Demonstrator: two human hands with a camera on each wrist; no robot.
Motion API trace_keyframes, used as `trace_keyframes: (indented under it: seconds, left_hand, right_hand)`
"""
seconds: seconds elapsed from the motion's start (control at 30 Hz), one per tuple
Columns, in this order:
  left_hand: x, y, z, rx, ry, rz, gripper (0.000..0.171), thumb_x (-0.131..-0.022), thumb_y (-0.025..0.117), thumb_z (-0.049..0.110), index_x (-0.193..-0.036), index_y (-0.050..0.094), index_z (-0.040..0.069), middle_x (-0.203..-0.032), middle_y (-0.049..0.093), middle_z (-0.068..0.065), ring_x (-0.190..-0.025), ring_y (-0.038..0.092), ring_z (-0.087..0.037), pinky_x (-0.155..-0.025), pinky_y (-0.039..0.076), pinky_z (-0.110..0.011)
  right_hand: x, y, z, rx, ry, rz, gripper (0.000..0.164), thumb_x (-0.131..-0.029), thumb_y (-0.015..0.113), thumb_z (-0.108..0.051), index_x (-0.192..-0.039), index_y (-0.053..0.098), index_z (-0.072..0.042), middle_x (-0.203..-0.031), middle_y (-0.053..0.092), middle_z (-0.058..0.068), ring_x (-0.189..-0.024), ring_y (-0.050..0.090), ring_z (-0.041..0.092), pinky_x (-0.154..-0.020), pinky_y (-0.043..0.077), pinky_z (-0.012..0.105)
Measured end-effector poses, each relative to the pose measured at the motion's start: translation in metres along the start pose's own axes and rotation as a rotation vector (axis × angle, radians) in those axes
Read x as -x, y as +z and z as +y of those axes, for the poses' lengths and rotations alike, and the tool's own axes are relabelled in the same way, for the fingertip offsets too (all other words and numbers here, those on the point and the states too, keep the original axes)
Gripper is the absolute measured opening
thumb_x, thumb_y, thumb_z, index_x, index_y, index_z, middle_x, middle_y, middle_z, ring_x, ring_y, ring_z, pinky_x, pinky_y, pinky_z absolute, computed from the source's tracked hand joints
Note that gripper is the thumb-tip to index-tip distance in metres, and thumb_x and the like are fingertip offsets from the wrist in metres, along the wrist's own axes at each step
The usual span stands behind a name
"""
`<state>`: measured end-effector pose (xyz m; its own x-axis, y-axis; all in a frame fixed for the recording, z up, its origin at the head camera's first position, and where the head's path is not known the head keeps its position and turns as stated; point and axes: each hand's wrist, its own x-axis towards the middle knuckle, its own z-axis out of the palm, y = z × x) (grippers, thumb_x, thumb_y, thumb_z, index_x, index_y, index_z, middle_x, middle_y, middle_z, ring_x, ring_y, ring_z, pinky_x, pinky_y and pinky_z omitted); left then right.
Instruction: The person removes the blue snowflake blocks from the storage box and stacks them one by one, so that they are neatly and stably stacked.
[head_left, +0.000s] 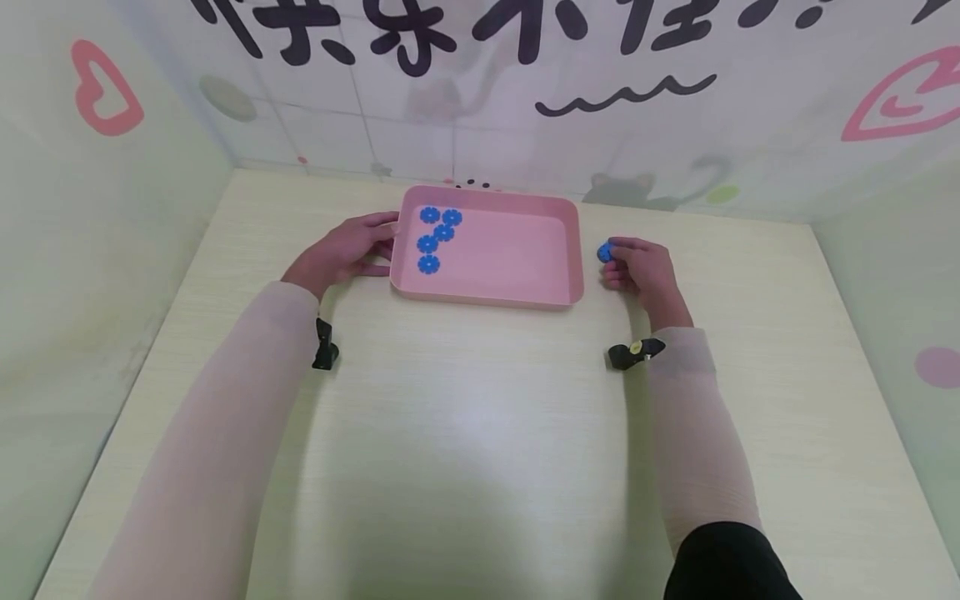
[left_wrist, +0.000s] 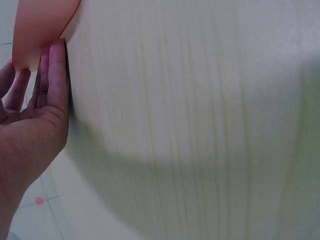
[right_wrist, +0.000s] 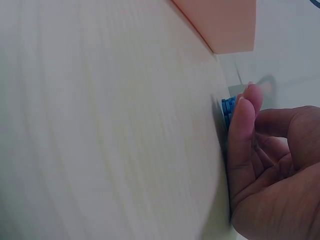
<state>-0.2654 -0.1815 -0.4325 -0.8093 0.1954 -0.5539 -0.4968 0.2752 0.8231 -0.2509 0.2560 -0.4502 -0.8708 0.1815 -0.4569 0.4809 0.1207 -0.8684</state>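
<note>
A pink rectangular tray (head_left: 510,258) lies at the far middle of the table, with several blue notched, flower-shaped discs (head_left: 428,244) grouped in its left part. At the tray's left end is my left hand (head_left: 351,248), its extended fingers touching the outer wall. The left wrist view shows these fingers (left_wrist: 57,75) against the pink wall. Just right of the tray, my right hand (head_left: 643,271) pinches a blue notched disc (head_left: 604,252) between thumb and fingers. Fingertips hide most of that disc in the right wrist view, where only a ridged blue edge (right_wrist: 228,111) shows.
A printed fabric wall (head_left: 480,125) stands right behind the tray, with side panels to the left (head_left: 90,250) and right (head_left: 900,275). The pale wood-grain table (head_left: 480,417) stretches in front of the tray. Black wrist cameras (head_left: 325,343) sit at both cuffs.
</note>
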Motion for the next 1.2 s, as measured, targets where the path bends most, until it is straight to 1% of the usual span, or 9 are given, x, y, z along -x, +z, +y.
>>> trace_keyframes:
  seconds: [0.23,0.5,0.67,0.77,0.9,1.0,1.1,1.2]
  left_hand:
    - [-0.001,0.000,0.000,0.002,-0.003,0.001,0.049,-0.103,0.045,0.036,-0.151,0.034,0.035,-0.121,0.053,-0.010,-0.105,0.054,-0.023,-0.086,0.057,-0.034]
    - [-0.001,-0.002,-0.001,0.001,0.001,-0.001,0.050,-0.103,0.046,0.038,-0.151,0.034,0.035,-0.120,0.053,-0.010,-0.105,0.053,-0.024,-0.085,0.057,-0.033]
    - [0.002,0.000,0.000,-0.007,0.004,-0.003,0.050,-0.103,0.045,0.037,-0.152,0.033,0.034,-0.120,0.053,-0.010,-0.105,0.054,-0.023,-0.086,0.057,-0.033]
    - [0.007,0.002,0.004,-0.008,0.000,-0.011,0.050,-0.104,0.043,0.035,-0.153,0.032,0.033,-0.121,0.053,-0.011,-0.105,0.054,-0.023,-0.087,0.057,-0.033]
    - [0.015,0.004,0.009,-0.006,-0.011,-0.021,0.050,-0.105,0.041,0.032,-0.154,0.030,0.030,-0.121,0.053,-0.011,-0.106,0.053,-0.024,-0.089,0.056,-0.034]
    - [0.017,0.005,0.011,-0.005,-0.015,-0.025,0.050,-0.105,0.041,0.031,-0.154,0.030,0.030,-0.122,0.052,-0.011,-0.106,0.053,-0.024,-0.090,0.055,-0.034]
    - [0.016,0.004,0.011,-0.001,-0.011,-0.024,0.050,-0.105,0.042,0.032,-0.153,0.031,0.030,-0.122,0.052,-0.011,-0.107,0.053,-0.024,-0.091,0.055,-0.035]
    - [0.011,0.003,0.007,0.003,-0.005,-0.017,0.050,-0.104,0.043,0.034,-0.152,0.033,0.031,-0.123,0.052,-0.010,-0.107,0.053,-0.023,-0.091,0.055,-0.035]
  right_hand:
    - [-0.002,0.000,0.001,-0.002,-0.002,0.000,0.040,-0.100,0.054,-0.017,-0.139,0.053,-0.006,-0.073,0.065,0.000,-0.057,0.062,0.010,-0.058,0.058,0.023]
    - [-0.001,0.001,0.001,0.025,0.000,0.004,0.042,-0.101,0.054,-0.021,-0.141,0.051,-0.008,-0.074,0.064,-0.001,-0.058,0.061,0.009,-0.057,0.056,0.021]
    - [0.000,0.000,0.000,0.045,0.009,0.011,0.043,-0.101,0.053,-0.024,-0.141,0.050,-0.007,-0.074,0.064,-0.002,-0.058,0.061,0.009,-0.057,0.056,0.022]
    - [0.001,-0.001,-0.002,0.063,0.010,0.015,0.043,-0.101,0.052,-0.027,-0.140,0.050,-0.007,-0.072,0.063,-0.001,-0.057,0.060,0.010,-0.056,0.055,0.022]
    - [0.003,-0.002,-0.011,0.090,-0.020,0.012,0.043,-0.102,0.052,-0.027,-0.138,0.051,-0.004,-0.067,0.062,-0.002,-0.053,0.059,0.009,-0.053,0.054,0.021]
    - [0.003,0.000,-0.022,0.090,-0.047,0.006,0.043,-0.101,0.052,-0.026,-0.137,0.052,-0.001,-0.063,0.062,-0.002,-0.051,0.058,0.008,-0.051,0.054,0.021]
    - [0.002,0.006,-0.036,0.071,-0.070,-0.006,0.043,-0.100,0.053,-0.023,-0.137,0.052,0.001,-0.060,0.062,-0.001,-0.049,0.059,0.009,-0.050,0.054,0.022]
    - [0.001,0.015,-0.049,0.076,-0.095,-0.024,0.043,-0.100,0.054,-0.022,-0.137,0.052,0.001,-0.060,0.062,0.000,-0.048,0.059,0.009,-0.051,0.055,0.022]
